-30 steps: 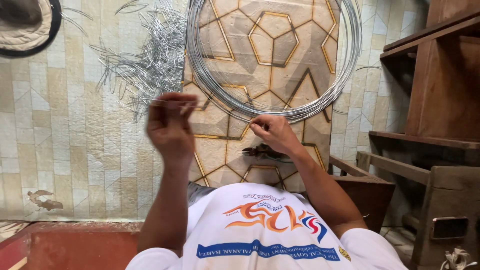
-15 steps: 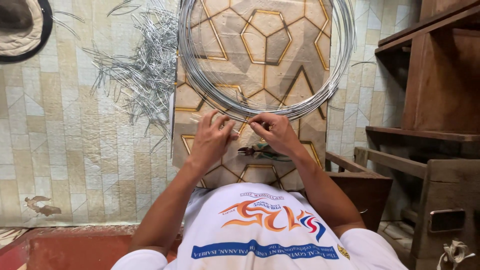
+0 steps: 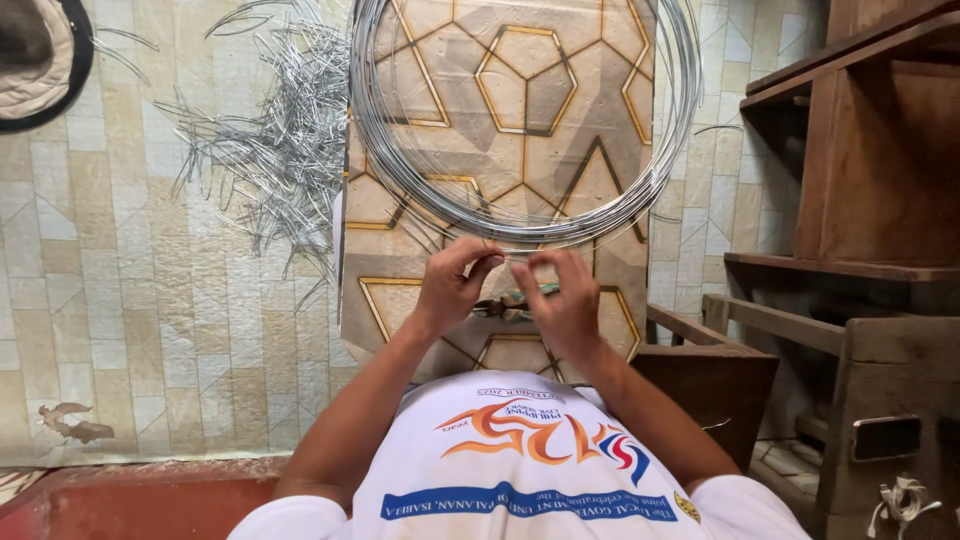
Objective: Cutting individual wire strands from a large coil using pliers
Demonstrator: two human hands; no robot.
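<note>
Both hands, left hand [image 3: 452, 285] and right hand [image 3: 562, 300], pinch thin steel wire off the shiny round wire coil [image 3: 520, 120], each grip clenched on it. Cut wire pieces [image 3: 285, 150] lie heaped on the patterned vinyl floor [image 3: 120, 260] beside the hexagon-printed board's [image 3: 520, 70] left edge.

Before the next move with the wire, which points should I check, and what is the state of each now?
1. Left hand near the wire coil: ok, fingertips close to its lower edge.
2. Right hand beside the left: ok, the two almost meet.
3. A wire end pinched between the fingers: cannot tell, too thin to see.
4. Pliers within reach: ok, lying just under the hands.
5. Coil flat on the patterned board: ok.
6. Pile of cut wire pieces apart from the hands: ok, lying to the left on the floor.
</note>
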